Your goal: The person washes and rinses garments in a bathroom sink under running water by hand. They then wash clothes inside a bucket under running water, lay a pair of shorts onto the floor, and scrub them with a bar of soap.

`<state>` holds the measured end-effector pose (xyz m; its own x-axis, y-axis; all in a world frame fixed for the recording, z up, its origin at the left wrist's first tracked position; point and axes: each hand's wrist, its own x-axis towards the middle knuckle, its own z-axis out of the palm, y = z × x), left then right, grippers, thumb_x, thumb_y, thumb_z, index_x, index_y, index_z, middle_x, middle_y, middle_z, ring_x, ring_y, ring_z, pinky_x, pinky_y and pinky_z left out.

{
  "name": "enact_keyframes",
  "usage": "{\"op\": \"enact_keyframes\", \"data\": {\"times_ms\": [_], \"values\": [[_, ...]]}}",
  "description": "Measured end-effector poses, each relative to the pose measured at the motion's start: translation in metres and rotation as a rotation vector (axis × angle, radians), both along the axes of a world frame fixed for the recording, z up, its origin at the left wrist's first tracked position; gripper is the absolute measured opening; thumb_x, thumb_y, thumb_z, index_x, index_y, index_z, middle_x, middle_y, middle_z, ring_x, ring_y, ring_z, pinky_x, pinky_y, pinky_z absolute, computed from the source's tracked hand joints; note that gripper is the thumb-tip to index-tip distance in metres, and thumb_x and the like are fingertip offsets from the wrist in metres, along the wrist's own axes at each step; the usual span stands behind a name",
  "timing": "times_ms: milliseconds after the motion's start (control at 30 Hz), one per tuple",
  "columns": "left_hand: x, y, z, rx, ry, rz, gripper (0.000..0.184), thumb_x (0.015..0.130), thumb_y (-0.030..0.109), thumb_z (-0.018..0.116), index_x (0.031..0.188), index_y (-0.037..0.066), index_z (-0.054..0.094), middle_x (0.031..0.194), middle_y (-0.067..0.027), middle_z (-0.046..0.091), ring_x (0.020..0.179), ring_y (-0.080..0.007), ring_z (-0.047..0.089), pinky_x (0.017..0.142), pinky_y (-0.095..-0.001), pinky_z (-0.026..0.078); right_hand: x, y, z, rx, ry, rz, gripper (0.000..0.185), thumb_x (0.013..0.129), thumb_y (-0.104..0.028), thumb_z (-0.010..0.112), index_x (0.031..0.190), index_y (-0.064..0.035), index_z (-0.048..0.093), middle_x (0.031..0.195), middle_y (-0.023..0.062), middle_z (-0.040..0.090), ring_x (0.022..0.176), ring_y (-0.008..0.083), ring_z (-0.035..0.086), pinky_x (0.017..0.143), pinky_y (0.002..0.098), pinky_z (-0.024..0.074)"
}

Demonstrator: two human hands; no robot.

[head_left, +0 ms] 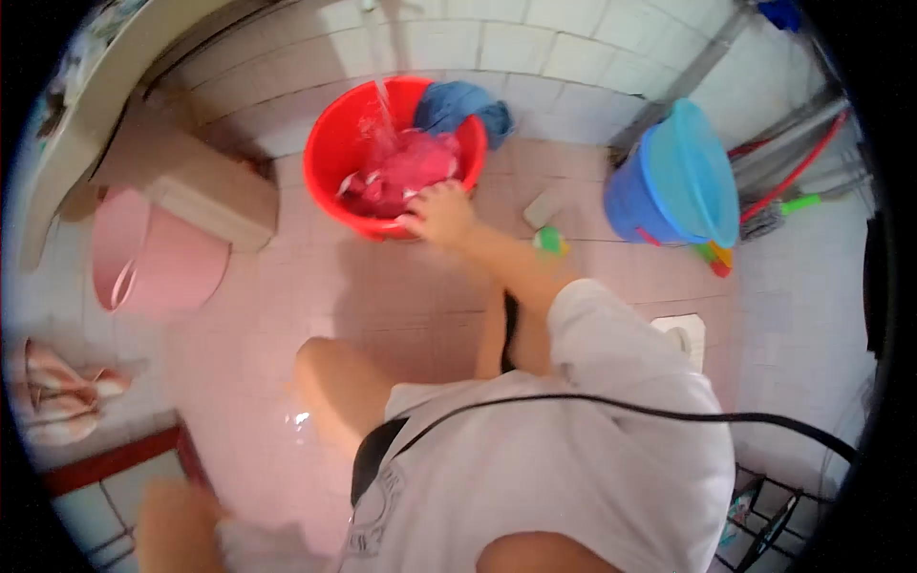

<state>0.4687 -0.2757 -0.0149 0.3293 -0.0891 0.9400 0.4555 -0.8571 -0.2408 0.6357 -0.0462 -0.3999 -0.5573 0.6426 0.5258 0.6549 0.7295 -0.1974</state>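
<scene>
My right hand [440, 214] reaches over the near rim of a red basin [323, 158]. Its fingers look spread, at the edge of wet pink-red cloth [411, 164]; I cannot tell whether they touch the cloth or only the rim. Water [383, 100] runs from a tap [369, 5] onto the cloth. A blue cloth [463, 110] hangs over the basin's far right rim. At the lower left, a blurred shape that appears to be my left hand [172, 525] is away from the basin; its fingers cannot be made out.
A pink bucket [158, 253] stands left, beside a boxy beige column [191, 181]. At right are a blue bucket [635, 191] with a light-blue basin [702, 172] on it. A green-and-white item [550, 242] lies on the tiled floor [411, 306]. A black cable [611, 406] crosses my shirt.
</scene>
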Motion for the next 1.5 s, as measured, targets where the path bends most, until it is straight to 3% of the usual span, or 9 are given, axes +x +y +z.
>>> {"op": "enact_keyframes", "data": {"times_ms": [100,200,267,500,833,1067,1200,1333,1500], "values": [[-0.016,-0.006,-0.033,0.158,-0.252,0.059,0.034,0.090,0.028,0.038,0.111,0.004,0.050,0.109,-0.0080,0.052,0.103,-0.0206,0.049,0.088,-0.0375,0.039,0.000,0.006,-0.004,-0.083,-0.019,0.001,0.037,0.075,-0.047,0.052,0.078,-0.0126,0.066,0.081,0.0081,0.062,0.079,0.0260,0.057,0.076,0.0436,0.0372],[-0.022,0.056,-0.117,-0.431,-0.263,0.801,0.029,0.087,0.020,0.047,0.109,0.002,0.050,0.107,-0.0090,0.052,0.101,-0.0216,0.048,0.086,-0.0355,0.040,0.002,0.017,-0.001,-0.259,-0.097,-0.007,0.036,0.075,-0.043,0.054,0.090,-0.0118,0.064,0.092,0.0101,0.060,0.086,0.0286,0.056,0.078,0.0451,0.0389],[-0.027,0.143,-0.202,-0.904,-0.526,0.478,0.037,0.075,0.006,0.061,0.110,0.001,0.049,0.111,-0.0109,0.049,0.098,-0.0245,0.048,0.082,-0.0329,0.040,0.002,0.031,0.000,-0.398,0.181,0.047,0.040,0.073,-0.036,0.058,0.104,-0.0095,0.058,0.106,0.0138,0.054,0.096,0.0318,0.053,0.083,0.0443,0.0403],[-0.067,0.258,-0.402,-1.547,-0.675,0.746,0.066,0.077,0.021,0.059,0.128,-0.003,0.024,0.115,-0.0267,0.048,0.106,-0.0399,0.048,0.086,-0.0416,0.040,0.002,0.045,0.006,-0.439,0.247,-0.268,0.042,0.071,-0.027,0.064,0.106,-0.0072,0.055,0.105,0.0158,0.054,0.099,0.0315,0.052,0.085,0.0393,0.0418],[-0.035,0.233,-0.346,-1.713,-0.591,0.913,0.072,0.075,0.002,0.044,0.134,-0.003,0.004,0.108,-0.0250,0.054,0.102,-0.0371,0.052,0.086,-0.0419,0.041,-0.015,0.021,0.021,-0.533,-0.352,-0.307,0.031,0.078,-0.037,0.049,0.092,-0.0142,0.064,0.084,0.0107,0.064,0.086,0.0292,0.058,0.076,0.0405,0.0452],[-0.038,0.236,-0.363,-1.653,-0.637,0.870,0.072,0.071,-0.003,0.044,0.132,-0.007,0.006,0.106,-0.0285,0.053,0.100,-0.0390,0.052,0.084,-0.0408,0.042,0.045,0.105,0.026,-0.047,0.425,-0.545,0.049,0.063,0.006,0.053,0.110,-0.0087,0.053,0.107,0.0154,0.053,0.100,0.0341,0.049,0.091,0.0409,0.0372],[-0.049,0.244,-0.384,-1.544,-0.535,0.912,0.070,0.072,-0.001,0.046,0.131,-0.006,0.009,0.104,-0.0294,0.052,0.095,-0.0399,0.053,0.081,-0.0421,0.043,0.071,0.183,0.001,-0.209,0.383,-0.801,0.041,0.075,-0.009,0.048,0.116,-0.0153,0.052,0.111,0.0201,0.052,0.104,0.0349,0.049,0.088,0.0408,0.0386],[-0.046,0.242,-0.372,-1.659,-0.490,1.015,0.070,0.074,0.004,0.049,0.132,0.000,0.010,0.107,-0.0291,0.050,0.097,-0.0405,0.052,0.081,-0.0434,0.043,0.087,0.225,-0.027,-0.598,0.209,-0.466,0.033,0.079,-0.022,0.048,0.110,-0.0133,0.055,0.103,0.0198,0.057,0.097,0.0339,0.054,0.081,0.0406,0.0431],[-0.042,0.247,-0.380,-1.616,-0.526,1.107,0.072,0.074,0.006,0.051,0.133,0.003,0.009,0.117,-0.0275,0.044,0.103,-0.0403,0.049,0.085,-0.0428,0.041,0.044,0.172,0.075,-0.303,-0.181,-0.173,0.019,0.068,-0.023,0.054,0.080,-0.0100,0.061,0.084,0.0130,0.061,0.077,0.0320,0.058,0.070,0.0435,0.0456]]}}
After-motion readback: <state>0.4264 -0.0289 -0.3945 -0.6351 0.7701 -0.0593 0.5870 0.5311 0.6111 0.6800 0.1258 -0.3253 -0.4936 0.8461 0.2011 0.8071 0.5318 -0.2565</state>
